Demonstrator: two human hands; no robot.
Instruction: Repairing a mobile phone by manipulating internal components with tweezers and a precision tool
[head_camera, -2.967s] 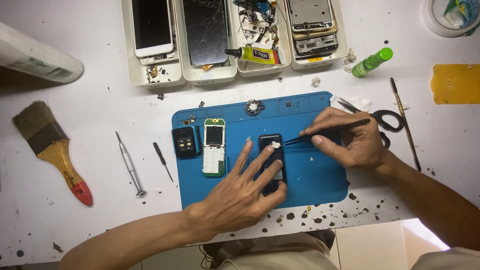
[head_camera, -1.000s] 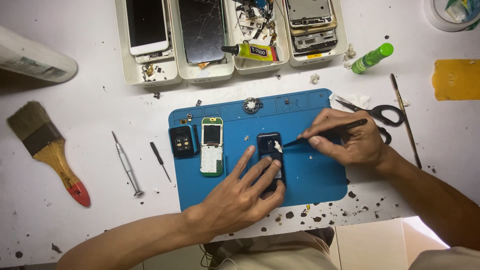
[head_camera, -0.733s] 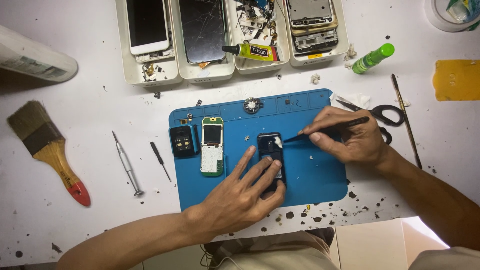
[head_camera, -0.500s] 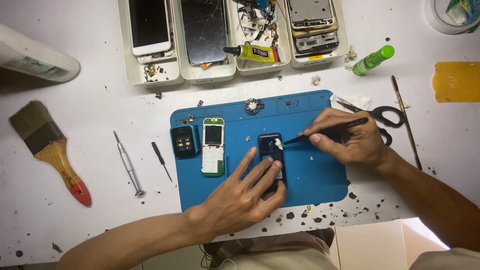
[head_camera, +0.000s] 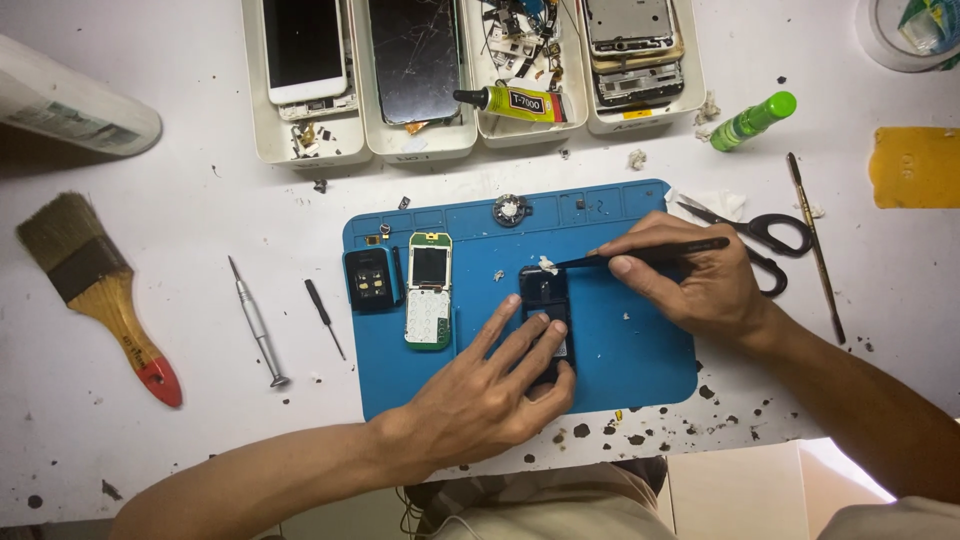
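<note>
Two hands work on a small black phone body (head_camera: 545, 300) lying mid blue mat (head_camera: 640, 370). The left hand (head_camera: 490, 395) pins it with spread fingers; the right hand (head_camera: 690, 280) pinches black tweezers (head_camera: 640, 253), whose tip has stayed at a white scrap (head_camera: 547, 266) on the top edge, barely shifting since a second ago. Nearby lie a green-edged keypad board (head_camera: 429, 303), screwdrivers (head_camera: 257, 322) and scissors (head_camera: 765, 235).

A phone repair workshop: a blue work mat (head_camera: 640, 340), trays of broken phones (head_camera: 420, 140), small screwdrivers (head_camera: 256, 322) and a glue tube (head_camera: 512, 100)
</note>
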